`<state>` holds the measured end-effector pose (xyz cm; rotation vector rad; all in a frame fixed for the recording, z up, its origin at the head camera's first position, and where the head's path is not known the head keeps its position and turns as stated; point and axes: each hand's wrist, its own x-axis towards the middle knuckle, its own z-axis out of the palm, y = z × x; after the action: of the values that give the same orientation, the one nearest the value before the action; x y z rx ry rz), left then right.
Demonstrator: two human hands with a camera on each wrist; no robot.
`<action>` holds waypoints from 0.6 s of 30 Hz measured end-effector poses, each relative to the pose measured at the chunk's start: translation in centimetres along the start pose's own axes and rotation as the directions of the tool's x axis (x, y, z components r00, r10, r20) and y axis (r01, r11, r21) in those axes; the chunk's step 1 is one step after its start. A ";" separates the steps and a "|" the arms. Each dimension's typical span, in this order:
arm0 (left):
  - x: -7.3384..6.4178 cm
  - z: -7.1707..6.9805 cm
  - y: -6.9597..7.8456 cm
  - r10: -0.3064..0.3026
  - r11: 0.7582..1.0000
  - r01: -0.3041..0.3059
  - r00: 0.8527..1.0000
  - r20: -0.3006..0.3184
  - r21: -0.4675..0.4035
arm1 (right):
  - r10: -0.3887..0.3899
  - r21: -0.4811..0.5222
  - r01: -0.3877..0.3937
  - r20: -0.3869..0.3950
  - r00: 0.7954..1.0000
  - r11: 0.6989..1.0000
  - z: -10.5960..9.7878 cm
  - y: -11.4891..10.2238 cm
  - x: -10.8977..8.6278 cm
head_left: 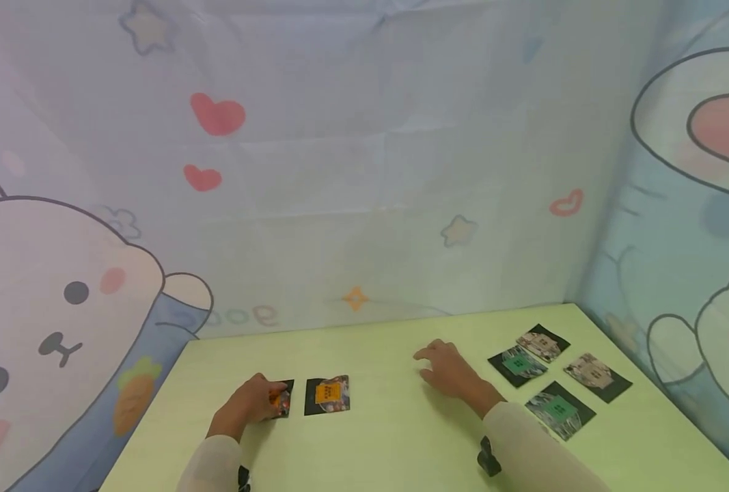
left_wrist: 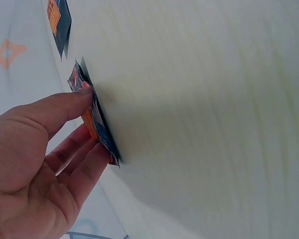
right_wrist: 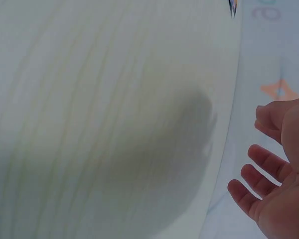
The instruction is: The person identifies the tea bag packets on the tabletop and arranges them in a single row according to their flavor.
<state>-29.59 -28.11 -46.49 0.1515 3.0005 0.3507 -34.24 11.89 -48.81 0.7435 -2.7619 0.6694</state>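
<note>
My left hand (head_left: 255,400) holds a small square packet (left_wrist: 93,117) with an orange label, at the left of the table. In the left wrist view the thumb is on its near edge and the fingertips are at the other end; whether it is lifted off the table I cannot tell. Just right of it lies a second orange-labelled packet (head_left: 328,394), flat. My right hand (head_left: 450,369) hovers over the middle of the table with its fingers loosely bent, holding nothing; in the right wrist view its shadow falls on the tabletop.
On the right of the pale green table (head_left: 395,424) lie two green-labelled packets, one farther back (head_left: 518,365) and a nearer packet (head_left: 559,410). Beside them are two beige-labelled packets, a back packet (head_left: 543,343) and a right packet (head_left: 597,376). A printed cloth (head_left: 352,171) hangs behind.
</note>
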 end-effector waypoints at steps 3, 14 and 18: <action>0.1 -0.1 -0.1 0.000 1.000 0.000 1.000 0.005 -0.001 | 0.017 -0.015 -0.017 0.005 1.000 1.000 -1.0 1.5 -0.7; 0.5 0.3 -0.4 -0.036 0.999 0.036 0.999 0.023 0.002 | 0.065 -0.047 -0.063 0.043 0.997 0.997 -4.7 6.7 -2.8; 0.4 0.1 -0.3 -0.035 0.999 0.035 0.999 0.026 0.013 | 0.100 -0.084 -0.093 0.087 0.991 0.992 -6.2 8.3 -3.7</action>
<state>-30.03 -28.31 -46.66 0.1038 2.9764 0.3236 -34.92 22.79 -47.61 0.6423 -2.9048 0.5525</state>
